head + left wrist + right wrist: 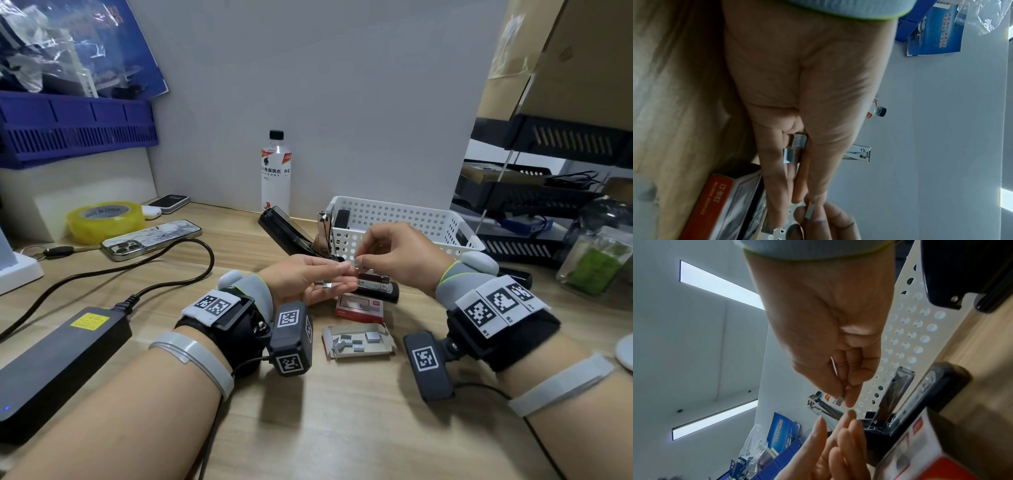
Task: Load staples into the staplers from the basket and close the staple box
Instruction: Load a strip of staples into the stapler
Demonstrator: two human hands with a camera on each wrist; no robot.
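Right hand point(830, 331) pinching staples point(840, 400) (blurred)

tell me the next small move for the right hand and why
Probably lower the staple strip into the open stapler's channel just below. The right hand pinches the strip directly above that stapler, whose top is swung up. The left hand lies palm up beside it with more staple pieces on its fingers, so loading looks like the step at hand.

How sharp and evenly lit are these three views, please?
Head view: sharp, evenly lit, wide-angle bend at the edges. Left wrist view: the left hand shaded, the staple box blurred. Right wrist view: bright ceiling lights glare, the right hand soft.
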